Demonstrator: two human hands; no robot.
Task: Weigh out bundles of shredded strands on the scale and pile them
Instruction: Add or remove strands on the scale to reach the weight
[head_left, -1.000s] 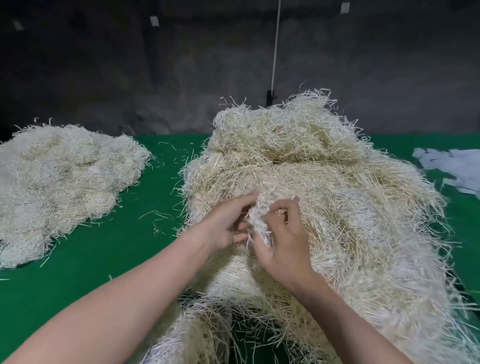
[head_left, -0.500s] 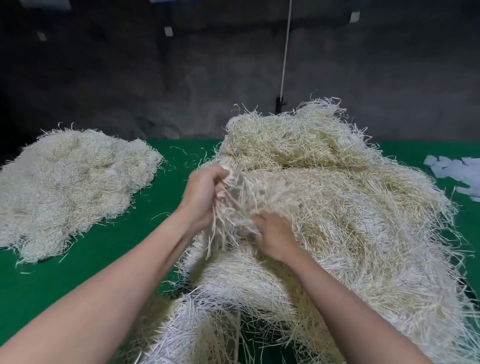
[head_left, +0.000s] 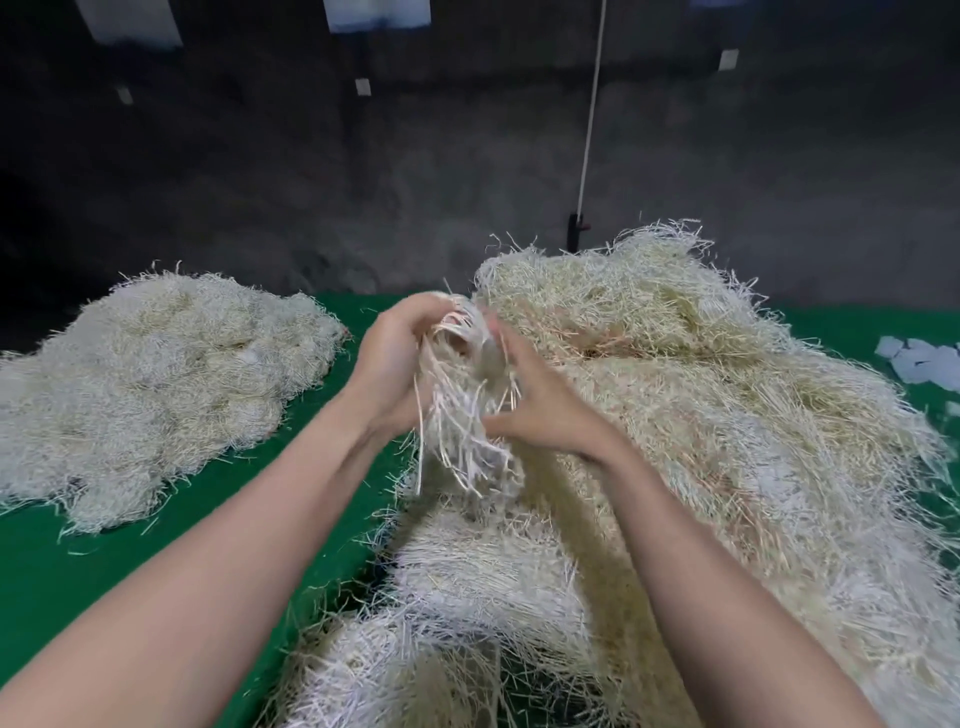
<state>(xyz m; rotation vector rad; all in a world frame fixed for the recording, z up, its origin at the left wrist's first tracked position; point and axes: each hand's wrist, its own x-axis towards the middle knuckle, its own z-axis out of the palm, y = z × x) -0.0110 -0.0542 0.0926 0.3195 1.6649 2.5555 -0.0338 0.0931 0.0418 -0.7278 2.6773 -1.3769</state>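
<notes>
Your left hand (head_left: 395, 364) and right hand (head_left: 543, 413) both clamp strand bundle (head_left: 462, 415) just above big heap (head_left: 701, 426); smaller pile (head_left: 156, 374) left of heap on green table (head_left: 171, 540).

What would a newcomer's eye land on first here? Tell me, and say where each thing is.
First, the big heap of shredded strands, which fills the centre and right of the green table. In front of it, the left hand and right hand hold a tangled bundle between them, its strands dangling. A flatter, paler pile lies apart at the left.
</notes>
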